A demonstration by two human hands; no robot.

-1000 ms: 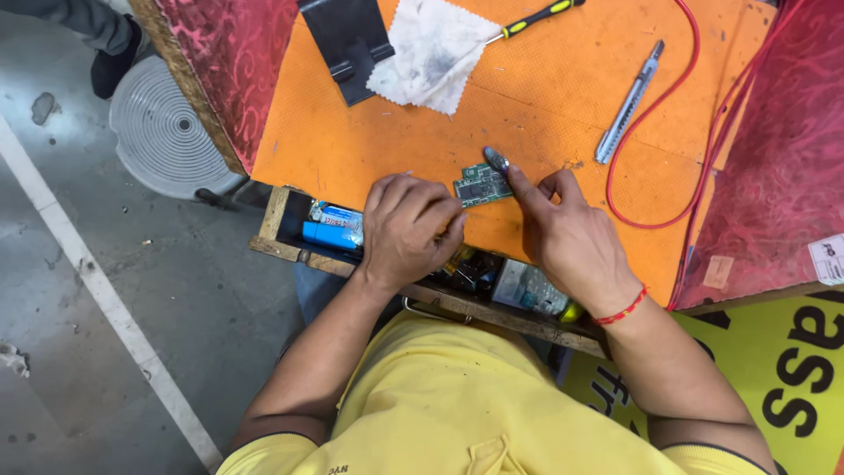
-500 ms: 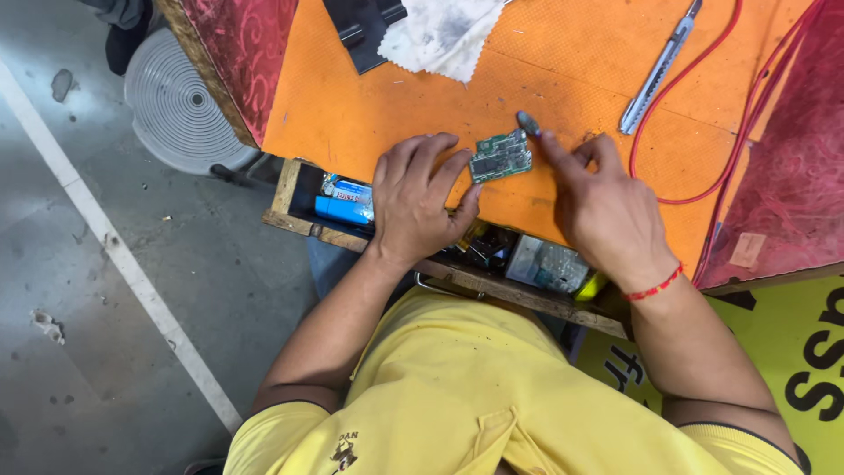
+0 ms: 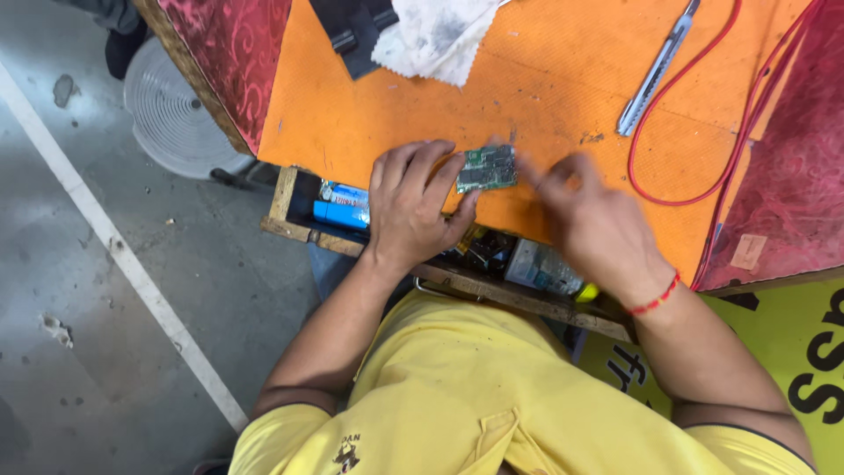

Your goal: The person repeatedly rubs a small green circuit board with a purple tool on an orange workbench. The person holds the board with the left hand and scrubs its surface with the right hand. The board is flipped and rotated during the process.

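Here the left hand (image 3: 413, 207) lies flat on the orange table (image 3: 563, 97), its fingers (image 3: 444, 167) spread and pressing the edge of a small green circuit board (image 3: 486, 168) near the table's front edge. The right hand (image 3: 593, 220) — blurred — sits just beside the board (whether its fingers grip anything, one cannot tell). A red cable (image 3: 703, 189) loops to the right — a grey utility knife (image 3: 655, 75) lies beyond.

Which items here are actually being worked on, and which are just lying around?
In use: small green circuit board, pressed down by the left hand; right hand beside it, blurred.

Lying about: white rag, red wire, grey utility knife, blue cylinder in the drawer.
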